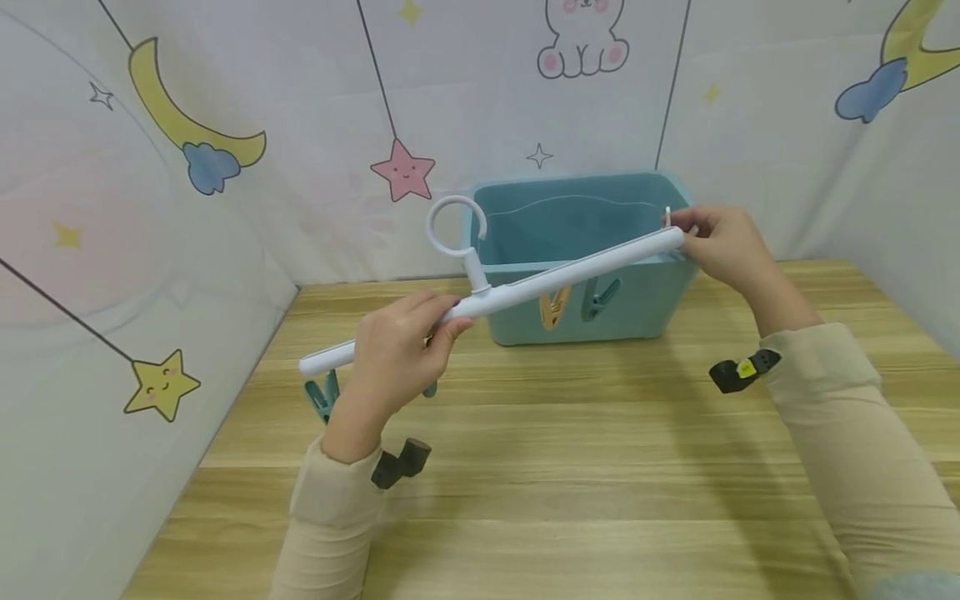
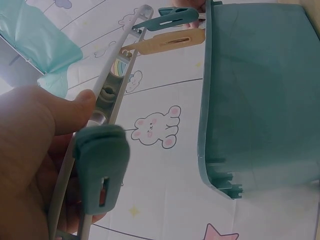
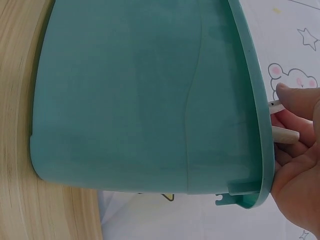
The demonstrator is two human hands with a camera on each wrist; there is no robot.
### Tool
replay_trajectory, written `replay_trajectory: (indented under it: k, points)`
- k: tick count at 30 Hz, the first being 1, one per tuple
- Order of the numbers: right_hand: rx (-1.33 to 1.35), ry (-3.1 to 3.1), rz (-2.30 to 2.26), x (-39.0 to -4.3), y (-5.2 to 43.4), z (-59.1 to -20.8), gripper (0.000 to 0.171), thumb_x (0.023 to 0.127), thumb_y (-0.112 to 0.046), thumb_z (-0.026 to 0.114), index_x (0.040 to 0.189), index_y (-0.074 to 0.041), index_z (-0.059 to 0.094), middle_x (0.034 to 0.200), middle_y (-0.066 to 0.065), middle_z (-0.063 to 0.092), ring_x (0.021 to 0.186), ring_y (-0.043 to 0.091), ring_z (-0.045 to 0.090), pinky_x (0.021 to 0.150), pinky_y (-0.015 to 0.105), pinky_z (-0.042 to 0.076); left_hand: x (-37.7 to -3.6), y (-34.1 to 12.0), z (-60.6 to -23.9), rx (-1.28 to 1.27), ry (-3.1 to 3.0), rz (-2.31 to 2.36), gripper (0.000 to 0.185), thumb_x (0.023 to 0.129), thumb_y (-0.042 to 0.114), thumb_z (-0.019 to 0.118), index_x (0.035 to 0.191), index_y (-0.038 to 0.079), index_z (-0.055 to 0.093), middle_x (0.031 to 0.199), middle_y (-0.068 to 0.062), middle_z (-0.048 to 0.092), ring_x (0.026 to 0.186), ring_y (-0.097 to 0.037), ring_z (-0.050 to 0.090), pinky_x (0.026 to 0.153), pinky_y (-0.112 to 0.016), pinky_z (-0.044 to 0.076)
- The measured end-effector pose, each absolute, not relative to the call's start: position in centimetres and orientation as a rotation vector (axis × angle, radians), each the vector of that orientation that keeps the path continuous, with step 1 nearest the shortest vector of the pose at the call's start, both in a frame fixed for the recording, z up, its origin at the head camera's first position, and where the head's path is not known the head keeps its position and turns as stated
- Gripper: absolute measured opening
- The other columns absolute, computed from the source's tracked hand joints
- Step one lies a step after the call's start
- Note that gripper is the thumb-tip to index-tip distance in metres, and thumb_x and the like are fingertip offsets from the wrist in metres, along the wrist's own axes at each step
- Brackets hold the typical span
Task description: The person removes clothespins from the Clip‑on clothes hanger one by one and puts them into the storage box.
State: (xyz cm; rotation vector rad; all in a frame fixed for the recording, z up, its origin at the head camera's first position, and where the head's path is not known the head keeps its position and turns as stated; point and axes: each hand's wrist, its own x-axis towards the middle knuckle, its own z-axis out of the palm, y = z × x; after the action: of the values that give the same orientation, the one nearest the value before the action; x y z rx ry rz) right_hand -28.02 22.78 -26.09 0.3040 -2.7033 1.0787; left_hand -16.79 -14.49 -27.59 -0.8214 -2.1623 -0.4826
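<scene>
A white clip hanger (image 1: pixel 577 273) with a round hook (image 1: pixel 456 225) is held aslant above the table, its right end higher. My left hand (image 1: pixel 401 350) grips its bar left of the hook. A teal clothespin (image 2: pixel 102 170) hangs beside those fingers; another teal clothespin (image 1: pixel 322 398) hangs at the left end. Under the right half hang a tan clothespin (image 1: pixel 553 308) and a teal clothespin (image 1: pixel 600 298). At the right end, my right hand (image 1: pixel 723 246) pinches a small white piece (image 3: pixel 274 106) between thumb and finger; its kind is unclear.
Behind the hanger a teal rectangular bin (image 1: pixel 577 325) stands on the wooden table (image 1: pixel 570 467), near the back wall cloth (image 1: pixel 510 117). A thin pale line (image 1: pixel 585 198) crosses the bin's inside. My right hand is close to the bin's right rim.
</scene>
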Motion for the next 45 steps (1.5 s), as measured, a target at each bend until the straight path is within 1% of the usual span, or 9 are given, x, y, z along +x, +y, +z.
replay_trajectory:
  k: [5, 11, 16, 19, 22, 28, 34, 41, 45]
  points:
    - [0.310, -2.732, 1.097, -28.1, 22.8, -26.1, 0.040, 0.099, -0.023, 0.052, 0.127, 0.004, 0.058, 0.128, 0.026, 0.057, 0.113, 0.036, 0.057, 0.070, 0.009, 0.041, -16.8, -14.5, -27.6, -0.825, -2.170, -0.483, 0.022, 0.087, 0.017, 0.073, 0.099, -0.001, 0.071, 0.073, -0.004, 0.062, 0.052, -0.011, 0.045, 0.042, -0.022, 0.030]
    - [0.323, -2.746, 1.077, -28.0, 22.7, -26.0, 0.037, 0.098, -0.019, 0.051, 0.127, 0.004, 0.058, 0.126, 0.027, 0.058, 0.113, 0.036, 0.057, 0.076, 0.019, 0.045, -16.7, -14.6, -27.6, -0.830, -2.170, -0.484, 0.023, 0.086, 0.017, 0.073, 0.099, -0.001, 0.071, 0.073, -0.004, 0.062, 0.052, -0.011, 0.045, 0.042, -0.022, 0.030]
    - [0.340, -2.737, 1.086, -28.0, 22.7, -26.2, 0.036, 0.098, -0.018, 0.051, 0.127, 0.003, 0.059, 0.125, 0.026, 0.059, 0.112, 0.035, 0.057, 0.067, 0.008, 0.040, -16.7, -14.6, -27.5, -0.829, -2.172, -0.487, 0.023, 0.086, 0.017, 0.073, 0.100, -0.001, 0.071, 0.074, -0.005, 0.062, 0.052, -0.012, 0.046, 0.043, -0.022, 0.030]
    - [0.345, -2.732, 1.093, -28.1, 22.7, -26.2, 0.036, 0.099, -0.019, 0.052, 0.127, 0.002, 0.060, 0.126, 0.026, 0.059, 0.112, 0.034, 0.057, 0.067, 0.007, 0.039, -16.7, -14.6, -27.5, -0.830, -2.176, -0.491, 0.023, 0.086, 0.017, 0.073, 0.100, -0.002, 0.071, 0.074, -0.005, 0.063, 0.053, -0.012, 0.046, 0.043, -0.022, 0.031]
    - [0.342, -2.732, 1.096, -28.0, 22.7, -26.2, 0.036, 0.099, -0.020, 0.052, 0.127, 0.002, 0.060, 0.127, 0.025, 0.059, 0.110, 0.027, 0.058, 0.067, 0.007, 0.040, -16.7, -14.6, -27.5, -0.828, -2.179, -0.489, 0.023, 0.086, 0.017, 0.073, 0.100, -0.001, 0.071, 0.075, -0.005, 0.063, 0.053, -0.011, 0.046, 0.043, -0.022, 0.031]
    - [0.339, -2.728, 1.102, -28.0, 22.9, -26.3, 0.036, 0.099, -0.021, 0.053, 0.126, 0.001, 0.060, 0.126, 0.025, 0.059, 0.092, -0.005, 0.052, 0.067, 0.006, 0.040, -16.7, -14.6, -27.5, -0.823, -2.181, -0.477, 0.023, 0.086, 0.017, 0.073, 0.100, -0.001, 0.071, 0.075, -0.004, 0.063, 0.052, -0.011, 0.046, 0.043, -0.022, 0.030]
    - [0.336, -2.717, 1.126, -27.7, 22.9, -26.3, 0.037, 0.099, -0.022, 0.052, 0.128, 0.001, 0.059, 0.128, 0.024, 0.058, 0.098, 0.003, 0.056, 0.068, 0.005, 0.040, -16.7, -14.6, -27.5, -0.823, -2.184, -0.480, 0.023, 0.086, 0.017, 0.073, 0.100, -0.001, 0.071, 0.075, -0.005, 0.063, 0.052, -0.011, 0.046, 0.043, -0.022, 0.031]
    - [0.328, -2.652, 1.175, -26.8, 23.1, -26.0, 0.041, 0.098, -0.029, 0.054, 0.129, -0.002, 0.059, 0.129, 0.021, 0.059, 0.090, -0.011, 0.050, 0.071, 0.006, 0.041, -16.8, -14.6, -27.6, -0.833, -2.169, -0.485, 0.023, 0.086, 0.017, 0.073, 0.099, -0.001, 0.071, 0.076, -0.006, 0.064, 0.052, -0.012, 0.047, 0.043, -0.022, 0.032]
    - [0.346, -2.611, 1.190, -26.2, 23.1, -25.9, 0.044, 0.097, -0.032, 0.057, 0.127, -0.001, 0.060, 0.124, 0.013, 0.063, 0.090, -0.013, 0.051, 0.073, 0.006, 0.042, -16.8, -14.7, -27.6, -0.827, -2.172, -0.485, 0.022, 0.086, 0.017, 0.074, 0.099, -0.001, 0.071, 0.076, -0.005, 0.064, 0.052, -0.011, 0.047, 0.043, -0.022, 0.031]
